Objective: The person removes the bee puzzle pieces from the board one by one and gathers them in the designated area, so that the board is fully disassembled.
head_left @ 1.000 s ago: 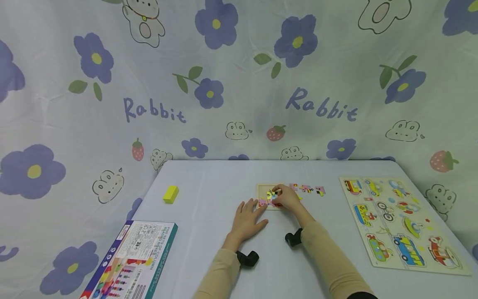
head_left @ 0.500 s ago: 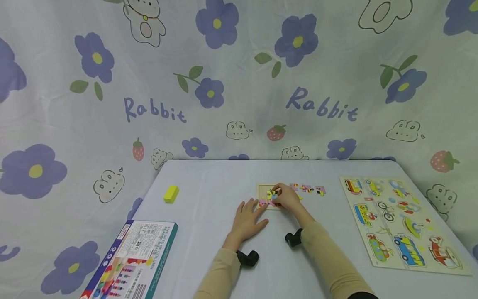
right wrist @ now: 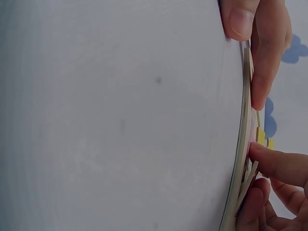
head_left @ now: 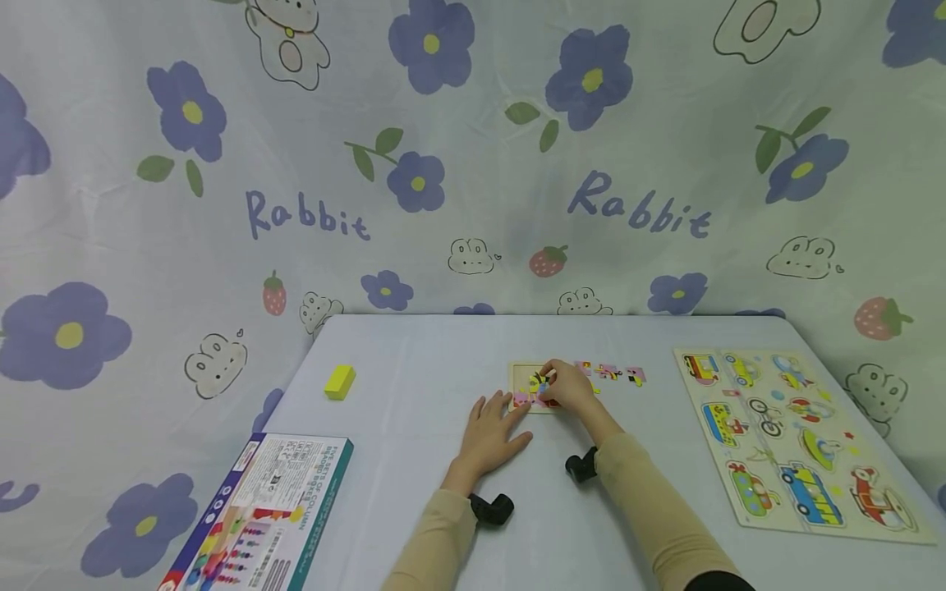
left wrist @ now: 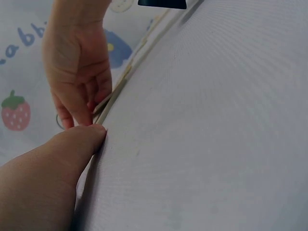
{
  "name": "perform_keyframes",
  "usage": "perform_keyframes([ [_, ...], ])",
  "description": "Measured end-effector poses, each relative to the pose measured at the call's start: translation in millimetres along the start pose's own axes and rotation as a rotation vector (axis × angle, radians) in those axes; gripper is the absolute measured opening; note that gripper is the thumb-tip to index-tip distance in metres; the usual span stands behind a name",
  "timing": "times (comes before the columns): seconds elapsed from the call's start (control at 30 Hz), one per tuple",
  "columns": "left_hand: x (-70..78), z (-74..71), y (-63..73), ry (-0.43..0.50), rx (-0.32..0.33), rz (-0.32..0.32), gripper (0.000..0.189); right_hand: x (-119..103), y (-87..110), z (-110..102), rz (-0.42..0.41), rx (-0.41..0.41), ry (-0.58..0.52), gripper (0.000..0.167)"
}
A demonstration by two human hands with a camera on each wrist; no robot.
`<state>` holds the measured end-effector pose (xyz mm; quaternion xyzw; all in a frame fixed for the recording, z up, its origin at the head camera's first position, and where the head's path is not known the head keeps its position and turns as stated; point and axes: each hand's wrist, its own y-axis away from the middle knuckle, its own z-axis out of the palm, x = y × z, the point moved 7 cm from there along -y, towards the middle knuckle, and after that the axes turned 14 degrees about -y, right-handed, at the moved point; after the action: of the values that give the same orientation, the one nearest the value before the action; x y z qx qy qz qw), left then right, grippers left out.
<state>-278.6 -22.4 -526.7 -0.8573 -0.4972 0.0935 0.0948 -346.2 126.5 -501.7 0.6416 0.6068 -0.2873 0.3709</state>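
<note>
My left hand [head_left: 488, 435] lies with fingers spread at the front left of a small wooden puzzle tray [head_left: 525, 364], its fingertips at the tray's edge. Over the tray's right side, my right hand [head_left: 571, 388] pinches a thin puzzle piece [right wrist: 247, 188], which stands tilted in the right wrist view. Pink and yellow pieces [head_left: 535, 384] sit inside the tray, partly covered by the right fingers. Just behind the right hand, several loose pink puzzle pieces [head_left: 608, 373] lie in a row. In the left wrist view, the left thumb [left wrist: 89, 137] overlaps the right fingertips.
A yellow block [head_left: 340, 382] stands at the back left of the white table [head_left: 421, 369]. Nearer on the left lies a flat printed box [head_left: 284, 484]. A large wooden vehicle puzzle board [head_left: 798, 443] covers the right side. A patterned curtain [head_left: 473, 164] hangs behind.
The right fingers shift very slightly over the tray, still at the same piece. My left hand keeps its place, and the whole head view drifts a little.
</note>
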Motion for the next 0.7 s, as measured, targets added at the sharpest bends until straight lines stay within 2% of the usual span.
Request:
perform_keyframes([
  [0.33,-0.7,2.8,0.1,-0.004,-0.032,-0.009,0.052,1.9,-1.4,2.5,0.004,-0.023,-0.013,0.037],
  [0.47,-1.0,2.3,0.2,0.000,-0.029,-0.009,0.051,0.2,-0.9,3.9,-0.006,-0.044,0.028,0.035],
  [0.7,-1.6,2.9,-0.3,0.003,-0.027,-0.009,0.051,-1.5,-1.7,6.3,-0.009,-0.045,0.144,0.044],
])
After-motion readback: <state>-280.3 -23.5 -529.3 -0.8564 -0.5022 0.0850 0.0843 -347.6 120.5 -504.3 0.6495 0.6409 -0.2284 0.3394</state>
